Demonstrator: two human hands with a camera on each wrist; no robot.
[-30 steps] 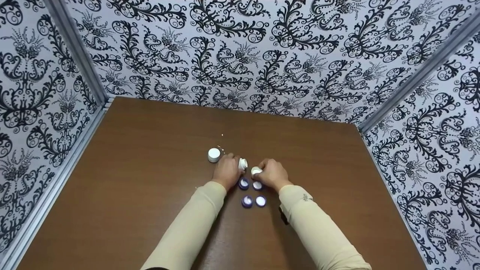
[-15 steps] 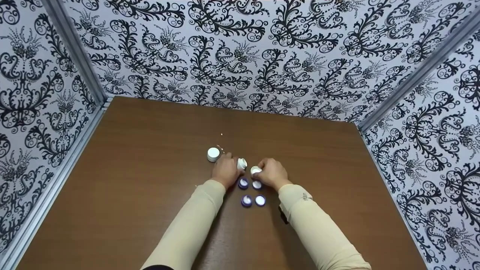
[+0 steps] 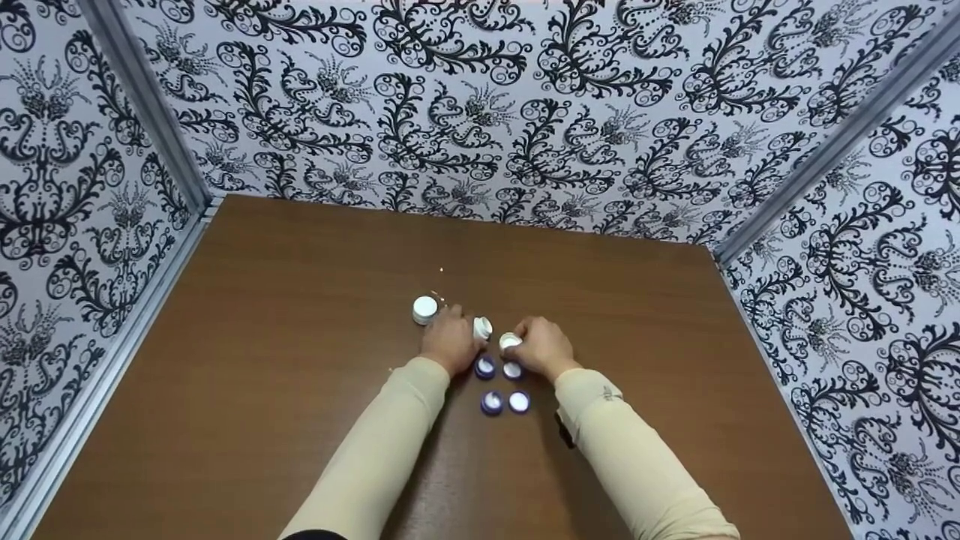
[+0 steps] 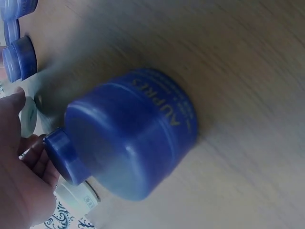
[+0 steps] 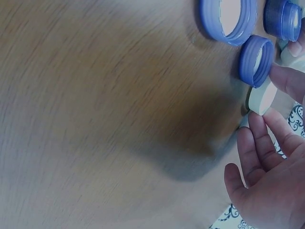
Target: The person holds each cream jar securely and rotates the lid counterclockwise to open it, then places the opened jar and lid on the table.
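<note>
My left hand [image 3: 450, 341] holds a small open white jar [image 3: 482, 328], its mouth tilted toward the right. In the left wrist view, this jar [image 4: 29, 117] sits between the thumb and fingers. My right hand [image 3: 545, 346] pinches a white screw lid [image 3: 510, 342] by its edge, hollow side up, beside the jar. The right wrist view shows the lid [image 5: 262, 98] between thumb and fingertips, the other fingers loosely bent. Nearest both hands are a blue jar [image 3: 484, 367] and a blue lid [image 3: 512, 370]. A large blue jar [image 4: 133, 133], lettered "AUPRES", fills the left wrist view.
Left of my left hand stands a capped white jar [image 3: 424, 308]. Another blue jar [image 3: 491, 403] and blue lid [image 3: 518, 402] lie closer to me. Small white crumbs [image 3: 442, 269] dot the brown wooden table [image 3: 300, 300]. Patterned walls [image 3: 480, 112] stand behind and beside it.
</note>
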